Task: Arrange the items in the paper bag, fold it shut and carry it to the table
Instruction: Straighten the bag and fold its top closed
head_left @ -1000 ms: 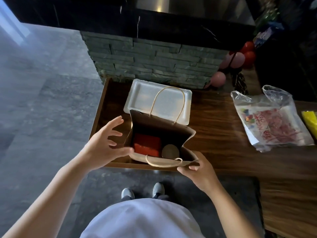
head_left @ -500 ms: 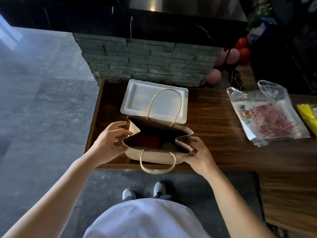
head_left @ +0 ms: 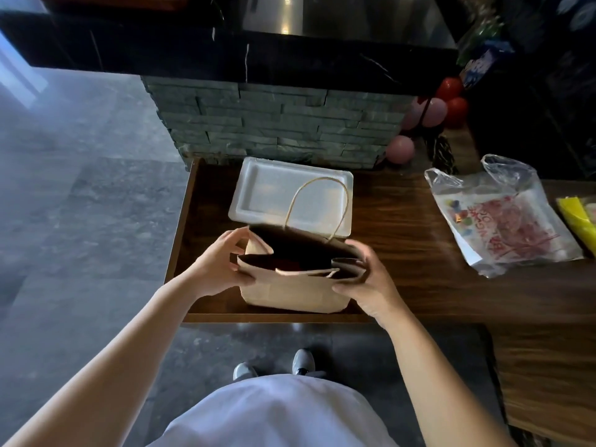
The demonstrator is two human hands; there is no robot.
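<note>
Standing near the middle of the frame, a paper bag (head_left: 292, 290) is seen upright on a dark wooden counter (head_left: 403, 221), close to its near edge. At the left, grey stone floor (head_left: 80, 204) fills the frame. The left hand (head_left: 216, 266) is held against the bag's left side, with thumb and fingers clasped on the folded-in side panel near the rim. The mouth of the bag is partly drawn together; its inside is dark, and only a hint of red (head_left: 292, 264) can be made out within, so the contents cannot be told. One twisted handle (head_left: 317, 204) is raised in an arch from the far rim, while the near handle (head_left: 306, 272) lies flat across the front edge. Just behind the bag, a white foam tray (head_left: 274, 195) is laid on the counter, with the far handle seen in front of it. The right hand (head_left: 367, 279) is wrapped around the bag's right side, fingers (head_left: 359, 253) curled over the rim and thumb pressed on the front face; those fingers are blurred. Above, a stone-clad wall (head_left: 274, 124) under a black slab is seen. Further right, pink and red balloons (head_left: 435, 112) are gathered in the upper part of the frame. A clear plastic bag (head_left: 503, 221) with red print is laid on the counter at the right, well apart from the paper bag, and something yellow (head_left: 577, 217) is cut by the right edge.
</note>
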